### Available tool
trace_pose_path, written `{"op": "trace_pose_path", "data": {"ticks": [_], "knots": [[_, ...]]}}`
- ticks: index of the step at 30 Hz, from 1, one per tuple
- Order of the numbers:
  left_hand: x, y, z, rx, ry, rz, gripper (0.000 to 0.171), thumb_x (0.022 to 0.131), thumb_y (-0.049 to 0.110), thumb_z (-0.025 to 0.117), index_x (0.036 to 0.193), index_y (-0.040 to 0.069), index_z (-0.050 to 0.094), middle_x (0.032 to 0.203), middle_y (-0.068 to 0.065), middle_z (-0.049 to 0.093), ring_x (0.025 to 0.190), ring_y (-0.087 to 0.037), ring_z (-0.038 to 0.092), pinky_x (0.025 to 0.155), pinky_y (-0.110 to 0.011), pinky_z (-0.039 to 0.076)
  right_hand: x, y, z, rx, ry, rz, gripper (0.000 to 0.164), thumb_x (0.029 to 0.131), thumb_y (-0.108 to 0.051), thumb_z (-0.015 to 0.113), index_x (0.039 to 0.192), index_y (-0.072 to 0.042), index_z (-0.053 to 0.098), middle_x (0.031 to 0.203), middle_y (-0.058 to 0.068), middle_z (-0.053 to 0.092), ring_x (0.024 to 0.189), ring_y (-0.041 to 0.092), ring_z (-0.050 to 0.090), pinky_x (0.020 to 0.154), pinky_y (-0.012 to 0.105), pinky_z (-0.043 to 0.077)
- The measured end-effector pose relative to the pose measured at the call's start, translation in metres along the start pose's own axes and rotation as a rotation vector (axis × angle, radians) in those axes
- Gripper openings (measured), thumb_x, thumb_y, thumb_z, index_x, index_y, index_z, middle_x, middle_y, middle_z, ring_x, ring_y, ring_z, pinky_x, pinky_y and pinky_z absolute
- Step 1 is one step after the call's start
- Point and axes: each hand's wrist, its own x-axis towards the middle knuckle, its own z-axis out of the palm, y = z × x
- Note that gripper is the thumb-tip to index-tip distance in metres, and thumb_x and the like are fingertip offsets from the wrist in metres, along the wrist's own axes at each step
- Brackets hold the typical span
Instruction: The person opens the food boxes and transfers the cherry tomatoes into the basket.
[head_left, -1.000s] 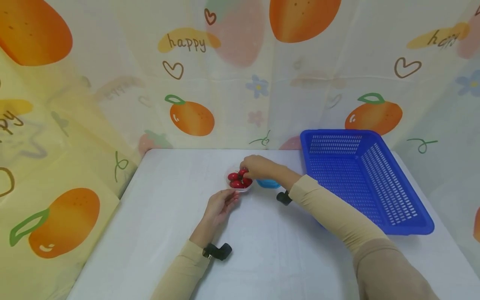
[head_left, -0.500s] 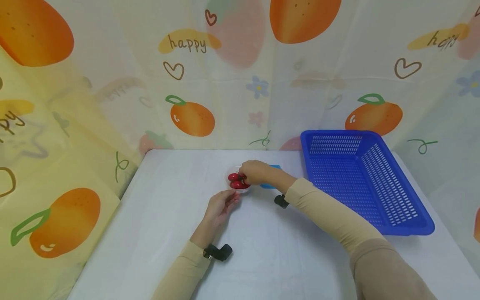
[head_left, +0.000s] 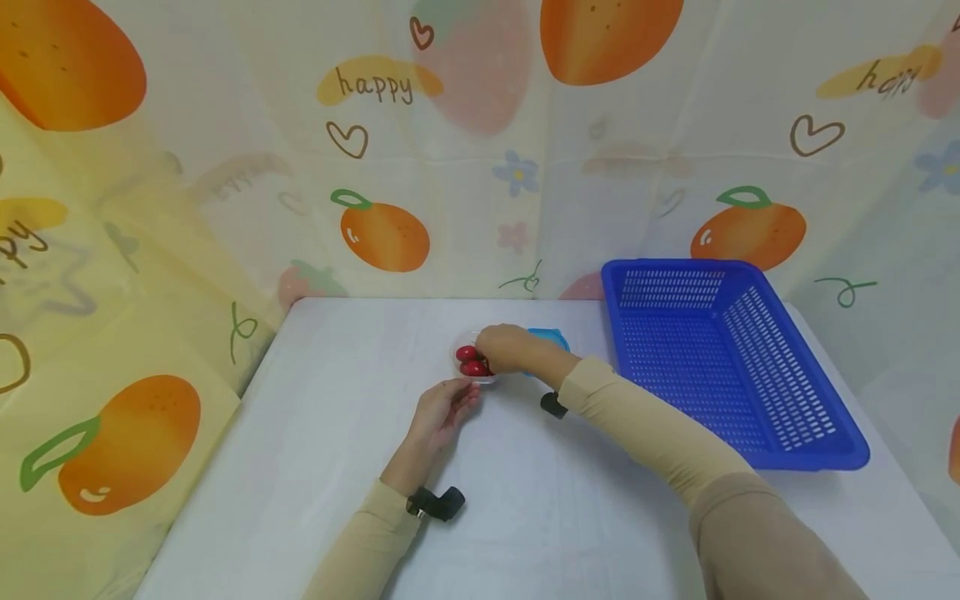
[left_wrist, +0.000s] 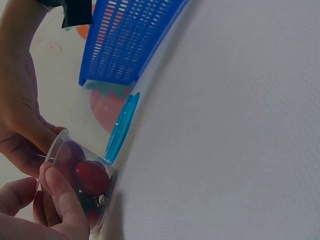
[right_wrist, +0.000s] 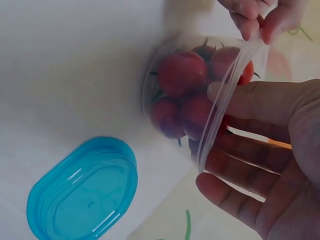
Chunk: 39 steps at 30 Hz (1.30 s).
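Note:
In the head view my left hand point(head_left: 437, 417) pinches the near rim of a small clear plastic container point(right_wrist: 249, 52) on the white table. Red cherry tomatoes point(right_wrist: 182, 73) with green stems fill much of it. My right hand point(head_left: 508, 348) reaches over the container from the right and covers part of the tomatoes. Seen from the right wrist, its thumb and some fingers point(right_wrist: 245, 150) dip past the rim, the thumb tip against a tomato. I cannot tell if they grip one. A blue lid point(right_wrist: 87, 190) lies beside the container, partly behind my right hand in the head view.
A large blue perforated basket point(head_left: 802, 367) stands on the right side of the table point(head_left: 315, 433). Behind the table hangs a fruit-printed cloth point(head_left: 465, 208). A black wrist camera point(head_left: 438, 503) is strapped to the left wrist, and another point(head_left: 553, 405) to the right.
My right hand has moved slightly left and down over the container, covering more tomatoes, and more of the blue lid shows behind it. The left hand has stayed at the rim.

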Motion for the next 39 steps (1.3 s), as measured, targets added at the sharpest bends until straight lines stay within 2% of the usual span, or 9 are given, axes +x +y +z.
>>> {"op": "trace_pose_path", "data": {"ticks": [4, 13, 31, 39], "knots": [[0.0, 0.0, 0.0, 0.005, -0.001, -0.002, 0.026, 0.087, 0.02, 0.058, 0.107, 0.003, 0.057, 0.092, -0.004, 0.067, 0.087, -0.014, 0.064, 0.079, -0.022, 0.054, 0.0, -0.002, 0.002, -0.018, 0.002, 0.031, 0.025, 0.081, -0.023, 0.066, 0.103, -0.012, 0.064, 0.094, 0.001, 0.065, 0.08, 0.014, 0.057, 0.085, 0.027, 0.05], [0.002, 0.0, 0.0, 0.012, 0.014, -0.014, 0.029, 0.085, 0.023, 0.06, 0.108, 0.005, 0.057, 0.096, -0.004, 0.066, 0.088, -0.013, 0.064, 0.081, -0.021, 0.053, 0.001, -0.007, 0.005, -0.04, 0.035, 0.059, 0.027, 0.081, -0.024, 0.065, 0.105, -0.01, 0.063, 0.096, 0.002, 0.064, 0.081, 0.014, 0.056, 0.086, 0.027, 0.051], [0.002, 0.001, 0.001, 0.007, 0.013, -0.008, 0.026, 0.086, 0.021, 0.059, 0.106, 0.005, 0.057, 0.093, -0.004, 0.067, 0.087, -0.013, 0.064, 0.079, -0.021, 0.053, -0.004, 0.0, -0.002, 0.115, 0.048, 0.005, 0.017, 0.079, -0.018, 0.068, 0.094, -0.01, 0.068, 0.086, 0.001, 0.065, 0.076, 0.013, 0.055, 0.081, 0.025, 0.051], [0.001, 0.0, 0.001, 0.002, 0.025, -0.022, 0.028, 0.085, 0.021, 0.06, 0.107, 0.005, 0.057, 0.093, -0.004, 0.067, 0.088, -0.014, 0.064, 0.081, -0.022, 0.053, -0.006, 0.002, -0.012, 0.064, 0.075, 0.009, 0.016, 0.077, -0.019, 0.069, 0.091, -0.011, 0.067, 0.087, 0.001, 0.064, 0.077, 0.013, 0.055, 0.079, 0.024, 0.051]]}}
